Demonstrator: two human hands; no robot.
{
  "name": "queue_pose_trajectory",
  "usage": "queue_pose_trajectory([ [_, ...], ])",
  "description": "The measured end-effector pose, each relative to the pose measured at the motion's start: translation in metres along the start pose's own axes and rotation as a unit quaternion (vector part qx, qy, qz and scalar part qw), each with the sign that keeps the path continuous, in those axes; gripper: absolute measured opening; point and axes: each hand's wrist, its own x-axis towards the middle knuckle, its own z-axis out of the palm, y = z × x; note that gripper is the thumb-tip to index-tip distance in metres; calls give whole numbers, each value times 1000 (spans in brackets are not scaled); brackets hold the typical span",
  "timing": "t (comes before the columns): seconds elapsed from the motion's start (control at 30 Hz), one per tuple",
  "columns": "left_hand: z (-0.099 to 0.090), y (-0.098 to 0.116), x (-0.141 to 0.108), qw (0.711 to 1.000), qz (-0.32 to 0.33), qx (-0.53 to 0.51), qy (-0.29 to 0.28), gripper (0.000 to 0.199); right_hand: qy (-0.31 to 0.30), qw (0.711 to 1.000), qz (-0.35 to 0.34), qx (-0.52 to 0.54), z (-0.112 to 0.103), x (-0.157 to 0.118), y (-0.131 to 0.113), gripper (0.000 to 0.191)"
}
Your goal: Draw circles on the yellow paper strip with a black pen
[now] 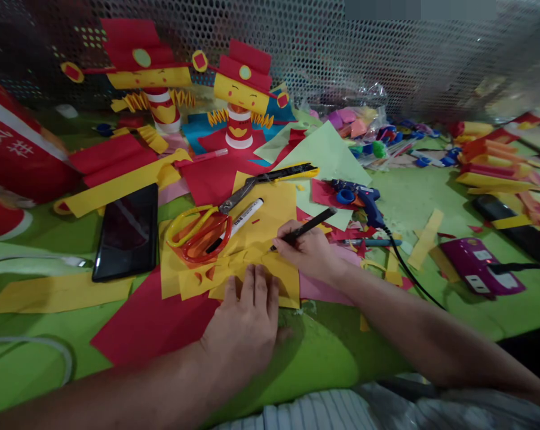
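Observation:
My right hand [306, 251] is closed around a black pen [312, 222], its tip touching yellow paper [281, 206] in the middle of the table. Flat on the lower part of that paper lies my left hand [247, 316], its fingers stretched out and pressing down. Several small curved yellow pieces [234, 261] lie between the two hands. Left of the pen, scissors [199, 230] with yellow and red handles rest on the paper. Beside them is a white marker [247, 217] with a black cap. A yellow and black cutter [290, 173] touches the scissors' blades.
Two paper figures with red hats [239, 89] [144, 65] stand at the back. A black phone [127, 233] lies left. At right are a blue glue gun [364, 200] with its cord and a purple power socket [480, 267]. Red paper [157, 316] sits near my left forearm.

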Motion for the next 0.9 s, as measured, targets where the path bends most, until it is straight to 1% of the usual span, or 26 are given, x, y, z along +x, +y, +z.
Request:
queue_pose_trajectory([
  [0.13, 0, 0, -1, 1000, 3, 3, -4, 53, -6, 1000, 7, 0, -1, -1, 0, 8],
  [0.33, -2, 0, -1, 1000, 3, -1, -1, 53, -4, 1000, -1, -1, -2, 0, 0, 8],
  [0.5, -2, 0, 0, 1000, 8, 3, -13, 51, -6, 1000, 13, -2, -1, 0, 0, 8],
  [0.73, 1, 0, 0, 1000, 4, 8, 14, 54, -11, 1000, 15, -5, -2, 0, -1, 7],
  [0.9, 0, 0, 0, 1000, 4, 7, -2, 54, -4, 1000, 17, 1, -2, 0, 0, 7],
])
